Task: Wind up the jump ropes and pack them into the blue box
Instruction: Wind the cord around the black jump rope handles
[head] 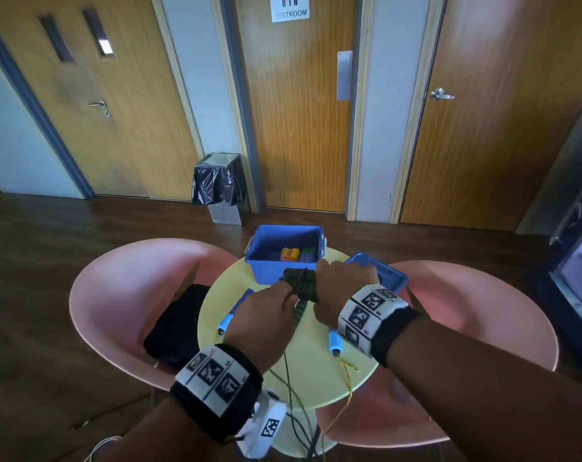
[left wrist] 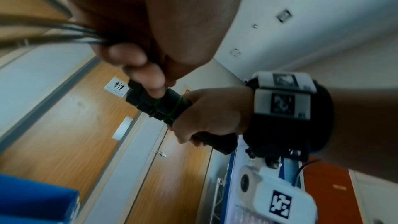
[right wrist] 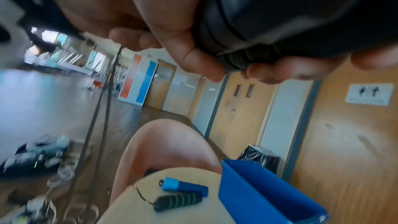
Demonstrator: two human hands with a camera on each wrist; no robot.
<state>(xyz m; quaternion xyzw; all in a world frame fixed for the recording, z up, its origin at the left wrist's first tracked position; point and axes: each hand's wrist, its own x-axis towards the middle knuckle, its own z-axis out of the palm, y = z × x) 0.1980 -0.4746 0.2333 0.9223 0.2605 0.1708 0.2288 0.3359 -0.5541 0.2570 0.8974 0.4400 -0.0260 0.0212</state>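
The right hand [head: 344, 288] gripped a ribbed black handle [head: 301, 284] near the blue box [head: 288, 258]; the left hand [head: 266, 315] pinched its thin rope [left wrist: 64, 31]. A blue-handled rope [right wrist: 185, 187] lay on the round yellow table [head: 316, 378] between pink chairs [head: 123, 295].

You face a wall of three light-brown wooden doors [head: 299, 121] set in pale blue-grey wall panels. The middle door carries a white restroom sign [head: 290, 8] near its top. Just left of that door stands a grey metal bin lined with a black plastic bag [head: 218, 185]. In front of the doors runs a dark brown wood-look floor [head: 83, 235]. Nearer you sits a round pale-yellow tabletop [head: 316, 371], flanked by two pink moulded chairs [head: 123, 295].
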